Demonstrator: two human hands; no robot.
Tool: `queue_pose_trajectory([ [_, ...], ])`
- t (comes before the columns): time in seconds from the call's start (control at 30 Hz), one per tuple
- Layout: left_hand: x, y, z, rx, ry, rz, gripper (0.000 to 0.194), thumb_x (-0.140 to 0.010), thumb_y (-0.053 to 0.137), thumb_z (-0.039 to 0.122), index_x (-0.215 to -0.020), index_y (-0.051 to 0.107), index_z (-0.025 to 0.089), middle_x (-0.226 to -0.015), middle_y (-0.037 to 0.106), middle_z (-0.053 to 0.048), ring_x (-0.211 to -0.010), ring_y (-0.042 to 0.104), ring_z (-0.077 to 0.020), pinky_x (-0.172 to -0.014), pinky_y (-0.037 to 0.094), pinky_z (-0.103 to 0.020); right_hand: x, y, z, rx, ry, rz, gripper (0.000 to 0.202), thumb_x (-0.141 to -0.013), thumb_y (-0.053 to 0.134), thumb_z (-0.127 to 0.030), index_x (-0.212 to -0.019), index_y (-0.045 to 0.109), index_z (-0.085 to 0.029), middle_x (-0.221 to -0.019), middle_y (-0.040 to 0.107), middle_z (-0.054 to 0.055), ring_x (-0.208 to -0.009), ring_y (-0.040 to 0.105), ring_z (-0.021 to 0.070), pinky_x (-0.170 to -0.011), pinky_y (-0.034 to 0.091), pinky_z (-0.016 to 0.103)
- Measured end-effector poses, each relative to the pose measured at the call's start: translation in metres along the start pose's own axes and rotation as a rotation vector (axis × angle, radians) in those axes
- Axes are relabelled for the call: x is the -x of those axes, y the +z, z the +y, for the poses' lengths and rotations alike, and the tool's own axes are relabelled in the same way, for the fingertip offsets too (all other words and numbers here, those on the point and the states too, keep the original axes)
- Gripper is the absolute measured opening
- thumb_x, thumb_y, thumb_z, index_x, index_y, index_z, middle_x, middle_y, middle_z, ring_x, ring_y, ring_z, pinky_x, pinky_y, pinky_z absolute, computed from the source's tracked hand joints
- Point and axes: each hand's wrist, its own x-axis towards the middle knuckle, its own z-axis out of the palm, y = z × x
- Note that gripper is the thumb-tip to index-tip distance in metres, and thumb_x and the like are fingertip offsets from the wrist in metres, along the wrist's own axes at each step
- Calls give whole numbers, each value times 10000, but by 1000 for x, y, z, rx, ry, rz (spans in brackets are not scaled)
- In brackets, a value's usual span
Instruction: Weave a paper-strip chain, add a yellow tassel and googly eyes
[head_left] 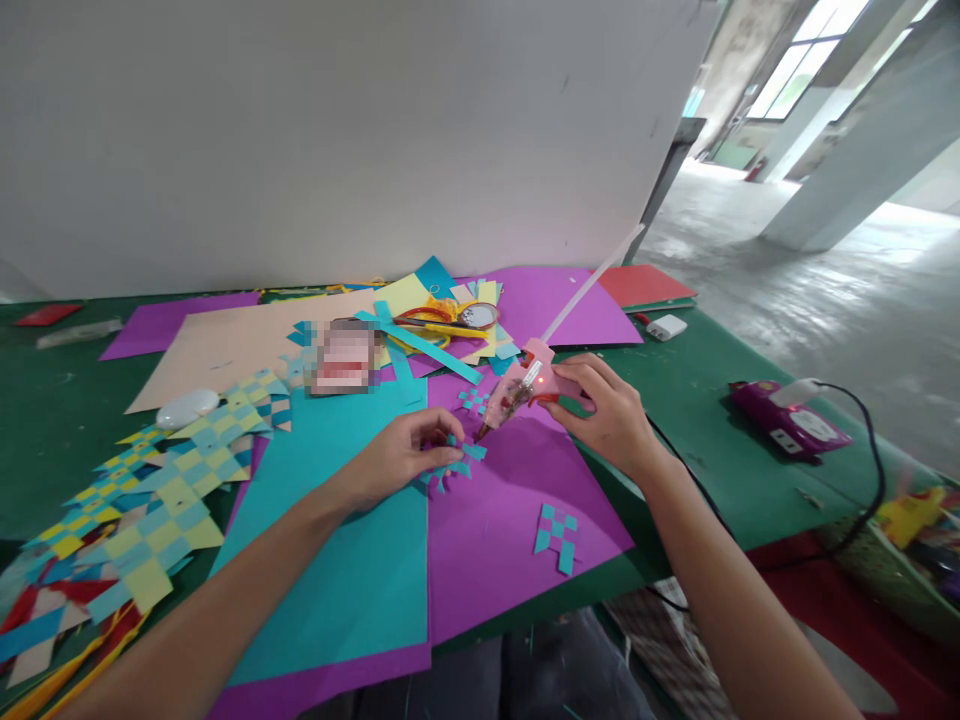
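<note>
My right hand [604,415] grips a pink hot glue gun [536,375] with a lit orange dot and a long glue stick rising from its back. The gun's nozzle points down and left, close to a woven paper piece [471,455] of teal and purple strips. My left hand [409,455] pinches that piece between thumb and fingers, which hide part of it. Two similar woven pieces lie on the purple sheet [502,580]: one [474,400] behind the nozzle, another [556,535] nearer the front. A teal sheet [337,560] lies under my left forearm.
Several yellow-and-teal woven strips [180,465] pile up at left beside a white mouse-like object [187,408]. Paper scraps, scissors [431,325] and a tape roll [478,316] sit behind. At right are a purple power adapter [787,415], its black cable, a white plug [666,327] and the table edge.
</note>
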Motion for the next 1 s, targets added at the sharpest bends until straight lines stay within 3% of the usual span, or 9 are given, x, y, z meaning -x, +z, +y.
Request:
queue_pose_trajectory([
  [1.0, 1, 0, 4, 1, -60, 11, 212, -766, 672, 344, -891, 606, 186, -817, 566, -13, -727, 513, -140, -660, 430, -272, 1, -3, -1, -26, -27, -5, 239, -823, 590, -218, -1058, 550, -236, -1040, 635, 84, -924, 630, 189, -752, 538, 307],
])
